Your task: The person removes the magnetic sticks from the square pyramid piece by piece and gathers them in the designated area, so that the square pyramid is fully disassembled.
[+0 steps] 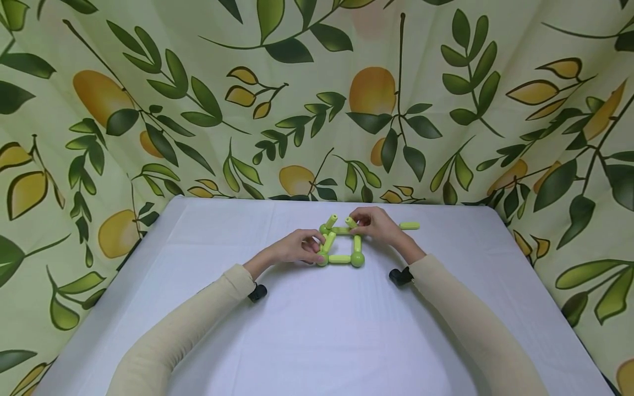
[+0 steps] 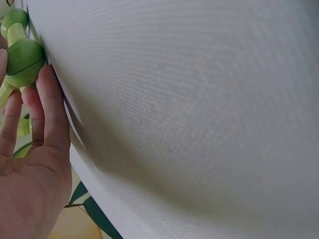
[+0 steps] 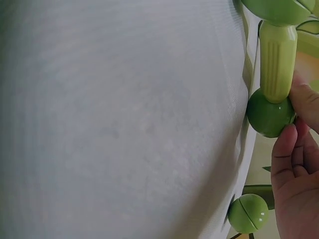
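Observation:
A square frame of light green rods (image 1: 339,259) and darker green balls (image 1: 357,259) lies on the white table. Short rods rise from its far-left, far-right and near-left corners; the near-right ball has none rising. My left hand (image 1: 299,246) holds the near-left ball (image 2: 25,62), fingers beneath and beside it, with the thumb mostly cut off in the left wrist view. At the far-right corner my right hand (image 1: 375,224) pinches another ball (image 3: 270,113) between thumb and fingers. That ball is largely hidden by the hand in the head view.
A loose light green rod (image 1: 409,225) lies on the table, right of my right hand. A separate green ball (image 3: 249,213) shows low in the right wrist view. Behind the table (image 1: 317,330) hangs a leaf-and-fruit patterned curtain (image 1: 317,121).

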Available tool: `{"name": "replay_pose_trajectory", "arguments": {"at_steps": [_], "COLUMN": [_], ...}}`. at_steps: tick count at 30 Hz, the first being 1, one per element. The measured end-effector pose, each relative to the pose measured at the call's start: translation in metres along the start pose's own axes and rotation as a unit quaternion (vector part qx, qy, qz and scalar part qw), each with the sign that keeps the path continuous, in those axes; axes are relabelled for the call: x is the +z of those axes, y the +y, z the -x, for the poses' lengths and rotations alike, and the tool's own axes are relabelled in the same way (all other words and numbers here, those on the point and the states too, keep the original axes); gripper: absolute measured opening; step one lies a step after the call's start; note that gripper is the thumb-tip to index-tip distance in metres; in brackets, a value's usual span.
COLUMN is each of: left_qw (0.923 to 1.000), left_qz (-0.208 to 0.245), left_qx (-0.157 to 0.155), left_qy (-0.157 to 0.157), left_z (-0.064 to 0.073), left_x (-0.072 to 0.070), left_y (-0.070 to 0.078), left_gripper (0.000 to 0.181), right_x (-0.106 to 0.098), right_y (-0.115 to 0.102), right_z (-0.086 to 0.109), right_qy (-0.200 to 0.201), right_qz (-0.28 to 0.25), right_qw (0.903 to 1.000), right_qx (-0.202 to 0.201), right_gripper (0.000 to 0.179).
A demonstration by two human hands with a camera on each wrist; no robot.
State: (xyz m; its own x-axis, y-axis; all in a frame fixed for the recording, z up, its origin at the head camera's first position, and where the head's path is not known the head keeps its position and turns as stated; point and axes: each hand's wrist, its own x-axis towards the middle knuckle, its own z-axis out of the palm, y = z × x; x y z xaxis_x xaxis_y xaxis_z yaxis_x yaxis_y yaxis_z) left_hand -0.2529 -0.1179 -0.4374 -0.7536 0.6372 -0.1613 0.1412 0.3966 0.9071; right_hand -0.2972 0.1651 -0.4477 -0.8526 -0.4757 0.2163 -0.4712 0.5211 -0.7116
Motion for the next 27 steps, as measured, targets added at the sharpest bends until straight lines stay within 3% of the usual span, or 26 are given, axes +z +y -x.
{"name": "replay_pose_trajectory", "arguments": {"at_steps": [14,27], "left_qw": [1.0,0.9997], "left_qz": [0.006,0.022], "left_qx": [-0.004,-0.003], "left_qy": [-0.002,-0.003], "left_z": [-0.001,0.0], "left_x": [0.0,0.0], "left_y": [-0.001,-0.002], "left_gripper": [0.036,0.036], "right_x": [-0.012,-0.049], "right_y": [0.003,0.01], "right_z": [0.001,0.035], "right_qy": [0.013,0.02], "right_qz": [-0.035,-0.049], "right_qw": [0.9993,0.998], "right_qx": [-0.004,0.036], "right_gripper": [0.026,0.027]}}
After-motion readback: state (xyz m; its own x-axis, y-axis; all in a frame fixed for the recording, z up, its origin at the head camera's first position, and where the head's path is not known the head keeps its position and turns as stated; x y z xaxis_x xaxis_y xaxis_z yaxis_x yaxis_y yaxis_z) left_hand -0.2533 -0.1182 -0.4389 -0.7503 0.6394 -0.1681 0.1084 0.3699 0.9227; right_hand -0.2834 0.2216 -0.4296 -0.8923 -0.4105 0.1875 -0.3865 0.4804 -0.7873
